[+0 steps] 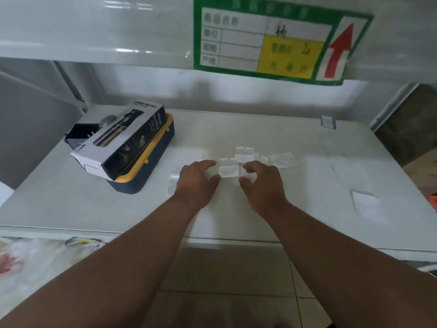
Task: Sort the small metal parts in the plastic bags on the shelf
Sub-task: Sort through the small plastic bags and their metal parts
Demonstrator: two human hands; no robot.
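Your fingers (208,163) curl apart on both hands, the left hand (197,179) and right hand (261,179) flanking a small plastic bag (227,168) on the shelf (236,209), apparently to square it up. More bags (282,159) fan out just beyond your fingertips, laid flat, likely for comparison. A spray bottle box (123,140) sits well left, clear of the sorting.

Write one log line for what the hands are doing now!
left hand: open beside small bags | right hand: open, curled over them | spray bottle box: left, untouched
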